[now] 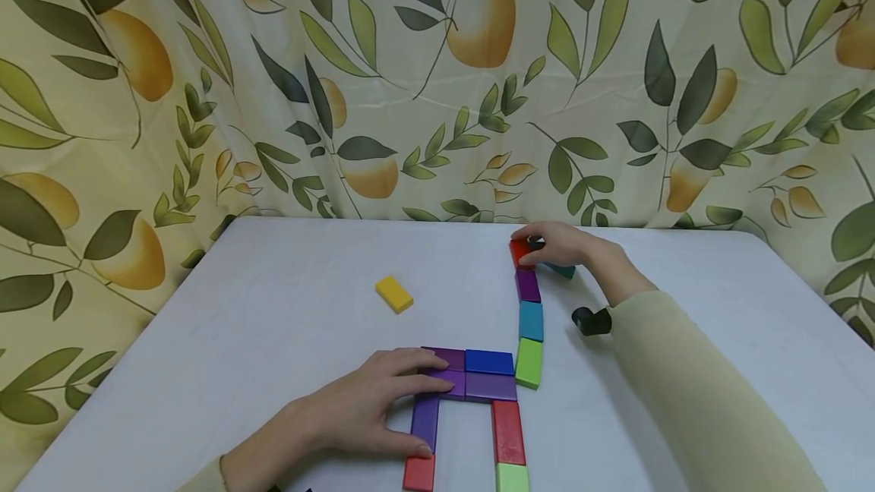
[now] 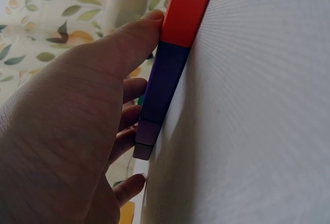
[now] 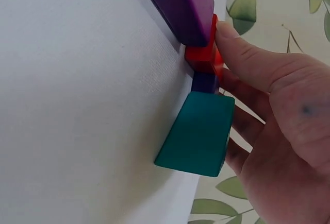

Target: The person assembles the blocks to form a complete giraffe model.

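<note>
My left hand (image 1: 362,401) lies over the near shape of flat blocks. Its fingers rest on the purple blocks (image 1: 454,383), and its thumb touches where the violet block (image 1: 425,420) meets a red block (image 1: 419,473). At the far end of a column of blocks, my right hand (image 1: 563,244) holds a red block (image 3: 200,56) between thumb and fingers. Beside that lies a dark blue block (image 3: 204,83), mostly covered by the hand in the head view. A teal block (image 3: 198,134) stands close to the palm. A purple block (image 1: 528,285) adjoins the red one.
Down the column follow a blue block (image 1: 531,320) and a lime block (image 1: 529,363). A blue block (image 1: 489,361), a red block (image 1: 509,431) and a pale green block (image 1: 512,478) belong to the near shape. One yellow block (image 1: 394,294) lies apart on the white table (image 1: 287,310).
</note>
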`<state>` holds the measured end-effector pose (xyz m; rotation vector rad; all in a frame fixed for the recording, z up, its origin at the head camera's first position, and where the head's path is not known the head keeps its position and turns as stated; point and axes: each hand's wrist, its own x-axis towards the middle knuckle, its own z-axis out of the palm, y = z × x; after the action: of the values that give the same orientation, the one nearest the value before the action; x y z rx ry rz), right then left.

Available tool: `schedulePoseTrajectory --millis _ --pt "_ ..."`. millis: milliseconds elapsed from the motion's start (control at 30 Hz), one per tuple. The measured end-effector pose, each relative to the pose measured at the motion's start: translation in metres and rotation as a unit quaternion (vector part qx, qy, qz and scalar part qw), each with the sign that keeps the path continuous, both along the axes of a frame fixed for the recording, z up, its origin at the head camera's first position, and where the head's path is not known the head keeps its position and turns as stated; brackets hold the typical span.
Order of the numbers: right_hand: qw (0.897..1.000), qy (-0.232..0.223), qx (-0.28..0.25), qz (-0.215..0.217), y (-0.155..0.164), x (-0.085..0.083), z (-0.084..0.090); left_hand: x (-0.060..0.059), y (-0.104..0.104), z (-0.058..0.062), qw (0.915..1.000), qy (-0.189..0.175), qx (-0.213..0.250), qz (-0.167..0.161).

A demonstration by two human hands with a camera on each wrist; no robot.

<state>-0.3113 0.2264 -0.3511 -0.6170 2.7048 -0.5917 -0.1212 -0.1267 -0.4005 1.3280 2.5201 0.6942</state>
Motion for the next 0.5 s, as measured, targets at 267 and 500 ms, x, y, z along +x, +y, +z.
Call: schedulePoseTrajectory --millis 267,500 --pt "1.0 -0.008 -0.006 -0.005 0.0027 0.0025 -0.0015 0.0003 0.0002 0.0012 1.0 -0.001 0.001 0.001" --pt "1.0 -0.004 -0.005 -0.005 0.0038 0.0049 -0.0022 0.0015 0.0008 0.0009 1.0 0.004 0.002 0.002"
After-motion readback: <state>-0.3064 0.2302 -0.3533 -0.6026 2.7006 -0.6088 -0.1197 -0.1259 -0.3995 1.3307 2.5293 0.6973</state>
